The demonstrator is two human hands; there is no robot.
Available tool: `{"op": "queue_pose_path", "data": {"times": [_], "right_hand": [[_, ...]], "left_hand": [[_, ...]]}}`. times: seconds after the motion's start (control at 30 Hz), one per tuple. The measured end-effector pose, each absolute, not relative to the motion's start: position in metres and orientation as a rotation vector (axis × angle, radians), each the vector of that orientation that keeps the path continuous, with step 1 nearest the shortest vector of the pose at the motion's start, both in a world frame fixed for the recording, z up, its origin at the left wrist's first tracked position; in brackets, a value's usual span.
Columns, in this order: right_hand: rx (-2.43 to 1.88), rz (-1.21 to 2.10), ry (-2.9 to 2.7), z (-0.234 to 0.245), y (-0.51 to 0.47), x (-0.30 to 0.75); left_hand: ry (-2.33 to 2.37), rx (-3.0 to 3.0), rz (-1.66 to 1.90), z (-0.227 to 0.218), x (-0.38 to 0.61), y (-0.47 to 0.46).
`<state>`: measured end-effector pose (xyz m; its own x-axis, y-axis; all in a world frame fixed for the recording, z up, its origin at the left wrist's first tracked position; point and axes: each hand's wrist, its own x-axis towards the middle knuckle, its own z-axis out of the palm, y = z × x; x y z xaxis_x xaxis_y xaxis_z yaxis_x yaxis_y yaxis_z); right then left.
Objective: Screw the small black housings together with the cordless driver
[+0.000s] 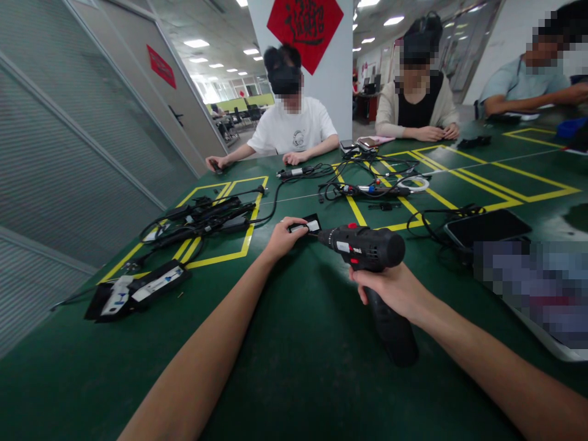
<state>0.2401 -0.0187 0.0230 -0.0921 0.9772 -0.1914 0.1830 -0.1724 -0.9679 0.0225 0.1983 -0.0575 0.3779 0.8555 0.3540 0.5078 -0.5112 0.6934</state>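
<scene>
My right hand (390, 288) is wrapped round the grip of a black and red cordless drill (367, 246), whose tip points left. The tip meets a small flat black part (309, 224) with a white label, lying on the green table (294, 367). My left hand (283, 237) is closed on that part and holds it down at its left end. Both forearms reach in from the bottom edge.
A pile of black adapters and cables (202, 217) lies to the left inside yellow floor-tape lines. Two opened black parts (138, 291) rest near the left edge. A tablet (487, 226) and more cables (376, 187) lie right. Three people sit at the far side.
</scene>
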Motion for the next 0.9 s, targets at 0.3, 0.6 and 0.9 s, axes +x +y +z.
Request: {"op": "queue_pose_path", "data": {"times": [0.3,0.6,0.9], "right_hand": [[-1.442,1.339,-1.326,0.0241,-0.0203,0.2406],[-1.453,1.337,-1.305,0.0244,-0.0193,0.2382],[-1.454,1.324,-1.316,0.0236,-0.0191,0.2398]], "left_hand": [[1.167,2.165,0.97,-0.056,0.0227,0.1974],[1.156,2.16,0.979,-0.0551,0.0237,0.1962],[1.15,2.165,0.982,-0.0558,0.0231,0.1969]]}}
